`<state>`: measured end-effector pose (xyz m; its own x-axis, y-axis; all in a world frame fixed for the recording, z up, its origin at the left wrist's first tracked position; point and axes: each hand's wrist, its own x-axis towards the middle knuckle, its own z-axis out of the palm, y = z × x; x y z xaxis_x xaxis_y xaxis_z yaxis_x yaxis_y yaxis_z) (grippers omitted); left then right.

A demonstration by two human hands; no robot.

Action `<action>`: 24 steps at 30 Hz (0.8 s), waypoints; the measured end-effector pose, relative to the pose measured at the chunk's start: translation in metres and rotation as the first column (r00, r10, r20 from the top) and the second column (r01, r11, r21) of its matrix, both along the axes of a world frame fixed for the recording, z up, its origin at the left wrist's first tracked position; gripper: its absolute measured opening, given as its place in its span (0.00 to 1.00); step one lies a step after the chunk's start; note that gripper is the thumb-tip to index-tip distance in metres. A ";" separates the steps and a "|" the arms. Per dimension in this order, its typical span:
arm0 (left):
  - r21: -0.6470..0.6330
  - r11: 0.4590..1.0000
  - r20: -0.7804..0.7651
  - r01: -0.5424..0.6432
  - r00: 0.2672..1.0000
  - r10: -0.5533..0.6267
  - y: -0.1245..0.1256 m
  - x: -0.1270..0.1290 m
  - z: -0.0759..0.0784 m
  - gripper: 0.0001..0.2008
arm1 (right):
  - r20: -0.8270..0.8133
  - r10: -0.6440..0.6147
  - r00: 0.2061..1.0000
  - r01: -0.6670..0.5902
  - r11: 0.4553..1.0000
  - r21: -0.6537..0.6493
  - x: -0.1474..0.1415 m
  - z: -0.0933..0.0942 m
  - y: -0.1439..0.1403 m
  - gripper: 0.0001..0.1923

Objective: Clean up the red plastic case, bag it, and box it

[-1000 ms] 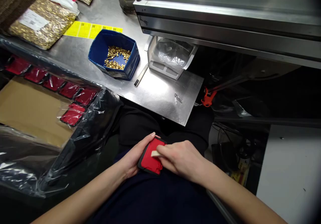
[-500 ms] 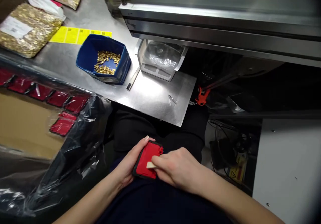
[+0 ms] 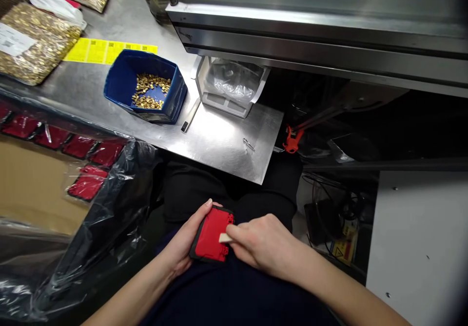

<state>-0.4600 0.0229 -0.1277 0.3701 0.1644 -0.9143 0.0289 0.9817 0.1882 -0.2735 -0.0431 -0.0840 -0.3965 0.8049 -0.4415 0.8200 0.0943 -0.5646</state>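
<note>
The red plastic part (image 3: 209,236) sits low over the lap, cradled in the left hand (image 3: 183,248), whose fingers curl around its far and left edges with the thumb out of sight beneath. The right hand (image 3: 261,245) comes in from the right, fingers pinched shut on a small pale stick (image 3: 224,238) whose tip lies on the red face near its right edge. It looks like a scraping or pressing tool, though it is too small to tell for sure.

Judging from how things lie, the work on this one piece is under way and not finished: the tool is in contact and the part has not been set down. Up and to the left of the hands, a row of similar red parts in clear bags (image 3: 87,184) lies on cardboard inside a black-lined box (image 3: 120,209). Above the hands on the steel table (image 3: 226,145) stands a blue bin (image 3: 144,87) holding small brass pieces, and left of it bags of more brass pieces (image 3: 32,43), so plenty of stock appears to remain.
</note>
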 end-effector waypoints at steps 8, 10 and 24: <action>0.006 0.999 -0.016 -0.032 0.999 0.032 -0.004 0.000 -0.001 0.22 | 0.003 -0.002 1.000 0.003 0.998 -0.060 0.000 0.000 -0.004 0.07; -0.019 0.999 0.006 -0.046 0.999 0.046 -0.004 -0.001 0.000 0.22 | -0.007 0.024 1.000 -0.024 0.999 -0.036 -0.002 0.002 0.003 0.10; -0.012 0.955 0.232 -0.298 0.928 0.292 0.014 -0.042 -0.001 0.26 | 0.263 -0.570 0.778 0.486 0.812 0.322 0.078 -0.070 0.124 0.23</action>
